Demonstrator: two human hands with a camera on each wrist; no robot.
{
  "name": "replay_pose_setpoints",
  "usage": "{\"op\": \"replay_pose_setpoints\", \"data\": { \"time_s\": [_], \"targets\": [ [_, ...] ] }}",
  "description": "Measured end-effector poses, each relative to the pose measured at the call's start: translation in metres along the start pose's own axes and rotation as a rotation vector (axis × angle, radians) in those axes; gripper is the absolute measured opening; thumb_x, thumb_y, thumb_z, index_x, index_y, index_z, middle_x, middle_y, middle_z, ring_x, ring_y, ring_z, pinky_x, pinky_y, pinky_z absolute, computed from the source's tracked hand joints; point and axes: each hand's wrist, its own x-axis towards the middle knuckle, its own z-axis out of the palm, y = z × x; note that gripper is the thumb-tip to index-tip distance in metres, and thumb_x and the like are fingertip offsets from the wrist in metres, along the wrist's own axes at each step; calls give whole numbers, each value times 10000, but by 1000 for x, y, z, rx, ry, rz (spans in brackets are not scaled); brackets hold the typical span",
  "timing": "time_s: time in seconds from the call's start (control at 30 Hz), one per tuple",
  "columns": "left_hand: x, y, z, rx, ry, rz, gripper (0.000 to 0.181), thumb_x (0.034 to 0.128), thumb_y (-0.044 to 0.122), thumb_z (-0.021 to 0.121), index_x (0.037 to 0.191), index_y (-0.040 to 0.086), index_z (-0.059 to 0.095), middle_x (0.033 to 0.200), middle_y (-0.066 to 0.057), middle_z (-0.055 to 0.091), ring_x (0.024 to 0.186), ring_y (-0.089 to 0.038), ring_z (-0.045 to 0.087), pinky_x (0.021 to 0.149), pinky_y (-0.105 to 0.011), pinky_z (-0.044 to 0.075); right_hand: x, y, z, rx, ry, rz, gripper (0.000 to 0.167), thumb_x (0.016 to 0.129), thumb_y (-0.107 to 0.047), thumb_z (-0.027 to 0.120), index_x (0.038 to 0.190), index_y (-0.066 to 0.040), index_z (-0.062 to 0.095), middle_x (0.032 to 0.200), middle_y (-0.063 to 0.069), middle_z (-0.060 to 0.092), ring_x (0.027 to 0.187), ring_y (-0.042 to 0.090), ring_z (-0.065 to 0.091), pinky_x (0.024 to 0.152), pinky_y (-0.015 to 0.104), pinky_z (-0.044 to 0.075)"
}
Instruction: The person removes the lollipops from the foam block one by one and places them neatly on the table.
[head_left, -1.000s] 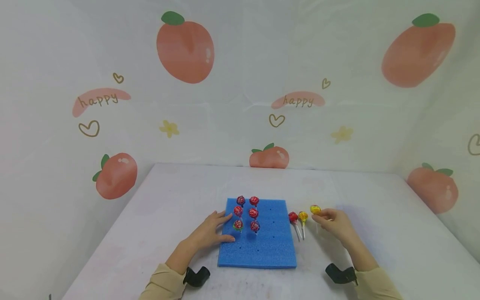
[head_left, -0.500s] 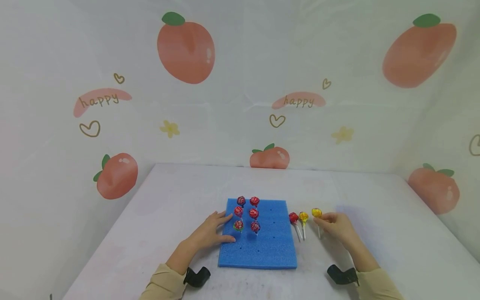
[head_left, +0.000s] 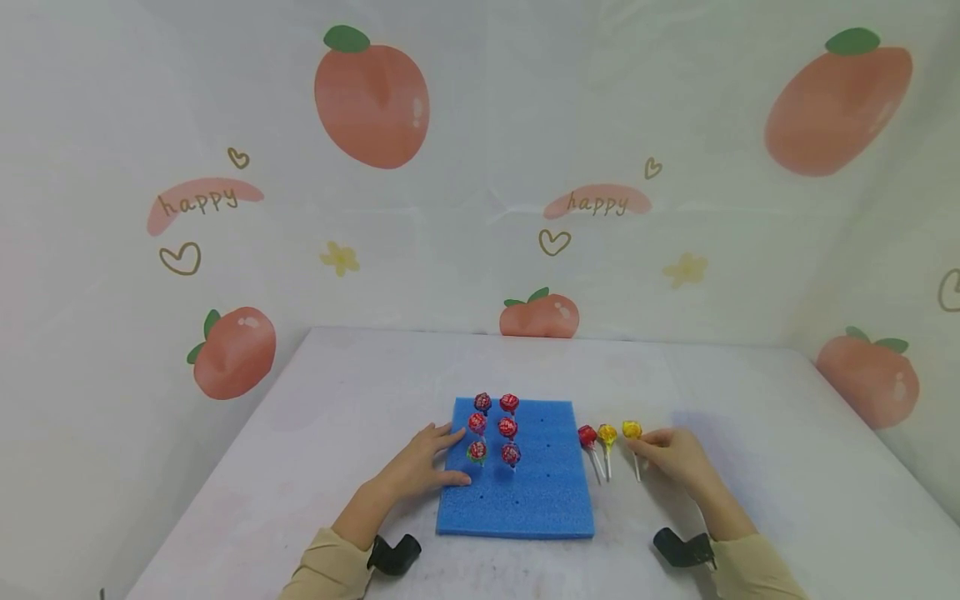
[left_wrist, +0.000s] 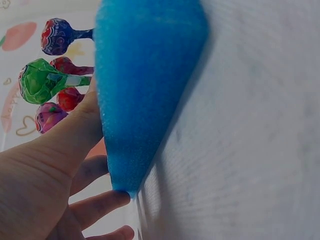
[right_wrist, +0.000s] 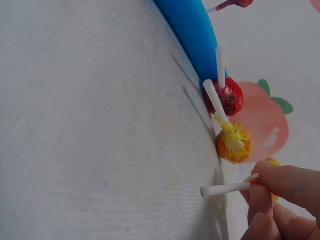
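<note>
From the head view, we are laying our left hand [head_left: 416, 462] against the left side of the foam [head_left: 551, 504], with the fingers spreading and the thumb resting on top. Just right of that hand, six lollipops [head_left: 507, 428] are standing in the foam in two columns, and small holes are showing farther right. With our right hand [head_left: 671, 452] we are pinching a yellow-topped lollipop [head_left: 632, 428] between thumb and fingertips, its stick pointing back toward us. To the left of that hand, a second yellow one [head_left: 607, 433] is lying on the table [head_left: 525, 367], and a red one [head_left: 587, 436] is lying beyond it, next to the foam. A black piece is sitting at each wrist, below the hands. From the left wrist view, our thumb is touching the foam and another fingertip is reaching its corner; beyond the thumb, green [left_wrist: 39, 82], dark blue [left_wrist: 56, 37] and purple [left_wrist: 49, 117] wrappers are showing. From the right wrist view, our fingers are covering most of the held candy, its white stick [right_wrist: 225, 189] is poking out past them, and the other two are lying beyond our fingertips.
</note>
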Motion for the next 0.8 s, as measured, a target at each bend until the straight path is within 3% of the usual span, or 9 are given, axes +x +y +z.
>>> {"op": "replay_pose_setpoints", "data": {
  "time_s": [0.33, 0.8],
  "targets": [
    [-1, 1, 0, 6, 3, -2, 747, 773, 401, 731, 1391, 96, 445, 1466, -190, 384, 1389, -450, 246, 1075, -619, 284, 3, 2, 2, -31, 2, -41, 377, 831, -355, 671, 877, 18, 707, 582, -43, 497, 592, 130, 439, 512, 240, 335],
    [-2, 2, 0, 6, 1, -1, 746, 773, 400, 731, 1391, 95, 446, 1464, -192, 387, 1390, -449, 245, 1080, -618, 276, 6, 2, 3, -50, -17, -65, 350, 850, -309, 652, 897, 33, 705, 635, -19, 549, 628, 142, 466, 549, 250, 365]
  ]
}}
